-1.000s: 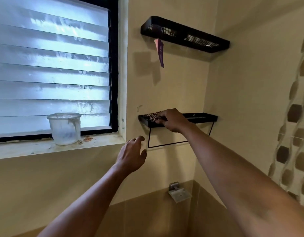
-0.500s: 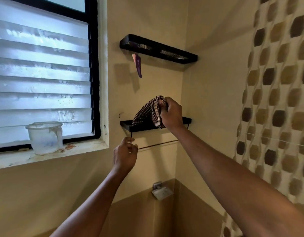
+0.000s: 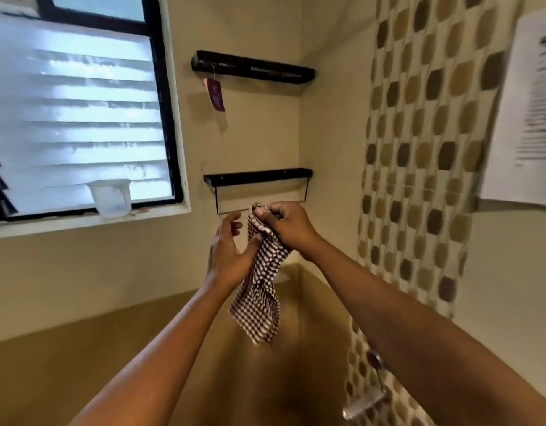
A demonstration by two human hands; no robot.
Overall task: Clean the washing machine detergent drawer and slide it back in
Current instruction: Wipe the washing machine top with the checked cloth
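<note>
**Cloth in the hands; detergent drawer out of view.**

The right hand (image 3: 288,227) gripped the bunched top of the checked cloth (image 3: 259,302), fingers curled round it. The left hand (image 3: 231,253) was open just beside it, fingers relaxed, its thumb side touching the cloth's edge. The cloth hung loose below both hands, just under the lower black shelf (image 3: 256,176). Neither the detergent drawer nor the washing machine was visible, so the drawer's position relative to the hands could not be established. Judgement: the step was readying the cloth. It would be done best by adding a left-hand grip and folding the cloth into a flat pad before wiping.
</note>
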